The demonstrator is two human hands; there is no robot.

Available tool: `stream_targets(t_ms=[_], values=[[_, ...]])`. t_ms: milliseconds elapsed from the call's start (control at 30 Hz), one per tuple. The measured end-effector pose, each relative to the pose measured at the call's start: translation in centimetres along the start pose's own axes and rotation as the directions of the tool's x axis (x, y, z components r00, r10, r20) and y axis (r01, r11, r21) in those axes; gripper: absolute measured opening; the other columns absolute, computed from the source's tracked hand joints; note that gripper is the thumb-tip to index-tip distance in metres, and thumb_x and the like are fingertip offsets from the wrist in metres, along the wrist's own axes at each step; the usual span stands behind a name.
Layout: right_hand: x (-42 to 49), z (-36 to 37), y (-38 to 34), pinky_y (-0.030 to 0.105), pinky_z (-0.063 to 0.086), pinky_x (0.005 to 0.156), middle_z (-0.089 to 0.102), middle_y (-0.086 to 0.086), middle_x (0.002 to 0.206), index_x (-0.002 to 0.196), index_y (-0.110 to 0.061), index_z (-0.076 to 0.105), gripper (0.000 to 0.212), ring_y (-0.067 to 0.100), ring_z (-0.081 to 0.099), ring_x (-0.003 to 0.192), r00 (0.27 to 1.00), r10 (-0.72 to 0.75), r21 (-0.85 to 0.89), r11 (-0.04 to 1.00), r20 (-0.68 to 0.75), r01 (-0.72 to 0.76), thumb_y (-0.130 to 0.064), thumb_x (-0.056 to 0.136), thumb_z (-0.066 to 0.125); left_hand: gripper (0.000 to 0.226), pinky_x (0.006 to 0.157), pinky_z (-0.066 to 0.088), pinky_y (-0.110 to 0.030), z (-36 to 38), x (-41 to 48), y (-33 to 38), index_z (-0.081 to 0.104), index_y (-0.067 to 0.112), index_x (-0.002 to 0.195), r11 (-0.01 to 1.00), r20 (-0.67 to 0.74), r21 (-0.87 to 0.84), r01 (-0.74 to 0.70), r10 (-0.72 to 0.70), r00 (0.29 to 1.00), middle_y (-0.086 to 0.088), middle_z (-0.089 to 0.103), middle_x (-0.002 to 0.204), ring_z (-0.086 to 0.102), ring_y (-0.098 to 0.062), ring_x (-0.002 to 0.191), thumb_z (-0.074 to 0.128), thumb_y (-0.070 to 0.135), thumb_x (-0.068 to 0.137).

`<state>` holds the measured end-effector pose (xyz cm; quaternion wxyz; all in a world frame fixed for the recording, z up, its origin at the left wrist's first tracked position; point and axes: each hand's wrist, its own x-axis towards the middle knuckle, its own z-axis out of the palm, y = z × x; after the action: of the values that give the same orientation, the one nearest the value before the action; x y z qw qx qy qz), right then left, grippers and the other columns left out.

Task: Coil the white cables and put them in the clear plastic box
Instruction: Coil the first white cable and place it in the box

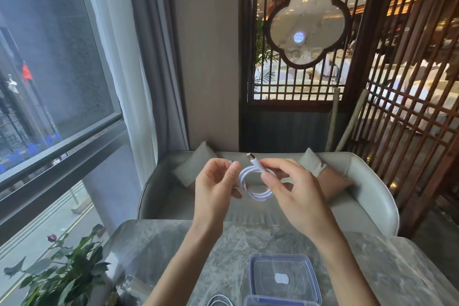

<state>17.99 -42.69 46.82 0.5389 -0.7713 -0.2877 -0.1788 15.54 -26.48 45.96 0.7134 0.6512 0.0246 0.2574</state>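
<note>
I hold a white cable (250,185) wound into a small coil, raised well above the marble table (173,251). My left hand (216,189) pinches one small plug end at the coil's left side. My right hand (290,186) pinches the cable just below the larger plug, which sticks up between the hands. The clear plastic box with a blue-edged rim (252,278) stands on the table near the bottom, below my right forearm. A second clear, blue-edged piece (278,301) lies in front of it, cut off by the frame. Another white cable (219,302) peeks in at the bottom edge.
A potted plant with a dark rose (64,271) stands at the table's left corner, beside a clear glass object (129,283). A pale sofa with cushions (360,181) sits across the table. A window is on the left, a wooden lattice screen (409,107) on the right.
</note>
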Motion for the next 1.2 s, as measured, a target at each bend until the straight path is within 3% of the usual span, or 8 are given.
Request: stream_targets(t_ms=[200, 333, 500, 667, 800, 967, 1067, 1200], values=[[0.5, 1.0, 0.1, 0.011, 0.05, 0.075, 0.073, -0.014, 0.102, 0.109, -0.032, 0.07, 0.023, 0.005, 0.066, 0.094, 0.998, 0.057, 0.076, 0.995, -0.005, -0.056, -0.017, 0.093, 0.063, 0.018, 0.04, 0.049, -0.031, 0.2, -0.3, 0.2, 0.054, 0.017, 0.081, 0.976, -0.166, 0.082, -0.201, 0.212, 0.963, 0.003, 0.058, 0.061, 0.056, -0.02, 0.049, 0.061, 0.021, 0.097], [0.6, 1.7, -0.6, 0.018, 0.051, 0.055, 0.074, -0.013, 0.093, 0.102, -0.037, 0.073, 0.023, 0.002, 0.066, 0.074, 0.993, 0.103, 0.271, 0.956, 0.051, -0.113, -0.017, 0.091, 0.067, 0.016, 0.036, 0.046, -0.028, -0.5, 0.3, 1.1, 0.051, 0.015, 0.087, 0.968, -0.231, 0.08, -0.236, 0.249, 0.941, 0.01, 0.057, 0.065, 0.053, -0.008, 0.045, 0.056, 0.022, 0.1], [1.8, 2.0, -1.5, 0.019, 0.056, 0.058, 0.075, -0.009, 0.094, 0.104, -0.027, 0.073, 0.019, 0.009, 0.07, 0.085, 0.993, 0.078, 0.243, 0.969, -0.094, -0.053, -0.011, 0.094, 0.067, 0.018, 0.046, 0.054, -0.032, -1.1, 1.4, 3.5, 0.061, 0.012, 0.093, 0.981, -0.08, 0.035, -0.191, 0.194, 0.978, -0.006, 0.066, 0.077, 0.065, -0.019, 0.056, 0.059, 0.029, 0.098], [3.2, 1.8, -2.4, 0.019, 0.056, 0.056, 0.074, -0.006, 0.095, 0.106, -0.018, 0.073, 0.016, 0.009, 0.07, 0.084, 0.979, 0.068, 0.23, 0.973, -0.192, -0.022, -0.009, 0.093, 0.068, 0.036, 0.075, 0.059, -0.033, -1.8, 2.0, 5.0, 0.066, 0.013, 0.122, 0.989, 0.18, -0.124, -0.075, 0.096, 0.979, -0.015, 0.075, 0.106, 0.068, -0.022, 0.086, 0.072, 0.025, 0.089], [3.0, 2.0, -2.4, 0.021, 0.056, 0.053, 0.071, -0.008, 0.086, 0.103, -0.023, 0.07, 0.017, 0.007, 0.068, 0.078, 0.984, 0.099, 0.274, 0.96, -0.15, -0.055, -0.009, 0.094, 0.065, 0.037, 0.076, 0.056, -0.029, -1.5, 2.1, 4.7, 0.065, 0.015, 0.125, 0.983, 0.107, -0.11, -0.145, 0.157, 0.982, -0.007, 0.074, 0.095, 0.068, -0.016, 0.085, 0.071, 0.007, 0.089], [2.1, 2.3, -2.1, 0.02, 0.054, 0.052, 0.066, -0.004, 0.085, 0.108, -0.025, 0.071, 0.021, 0.008, 0.065, 0.076, 0.972, 0.09, 0.238, 0.971, -0.218, -0.037, -0.012, 0.094, 0.063, 0.038, 0.075, 0.057, -0.032, 0.0, 1.2, 3.7, 0.066, 0.021, 0.128, 0.928, 0.015, 0.247, -0.279, 0.285, 0.958, 0.007, 0.068, 0.086, 0.064, -0.001, 0.073, 0.063, 0.005, 0.094], [1.8, 2.4, -1.9, 0.019, 0.054, 0.052, 0.066, -0.002, 0.091, 0.115, -0.025, 0.072, 0.025, 0.006, 0.066, 0.081, 0.966, 0.086, 0.221, 0.975, -0.244, -0.031, -0.012, 0.096, 0.063, 0.036, 0.084, 0.059, -0.044, 0.3, 0.8, 3.7, 0.066, 0.024, 0.129, 0.958, -0.005, 0.179, -0.222, 0.227, 0.974, 0.001, 0.068, 0.091, 0.066, -0.007, 0.079, 0.061, 0.009, 0.096], [1.5, 2.1, -1.6, 0.018, 0.056, 0.055, 0.068, -0.006, 0.098, 0.126, -0.026, 0.07, 0.03, 0.004, 0.066, 0.089, 0.97, 0.09, 0.214, 0.976, -0.224, -0.042, -0.017, 0.098, 0.063, 0.03, 0.092, 0.054, -0.053, 0.0, 0.0, 4.1, 0.072, 0.034, 0.117, 0.996, 0.136, 0.007, -0.089, 0.087, 0.987, 0.008, 0.065, 0.08, 0.058, -0.008, 0.076, 0.059, 0.015, 0.097]])
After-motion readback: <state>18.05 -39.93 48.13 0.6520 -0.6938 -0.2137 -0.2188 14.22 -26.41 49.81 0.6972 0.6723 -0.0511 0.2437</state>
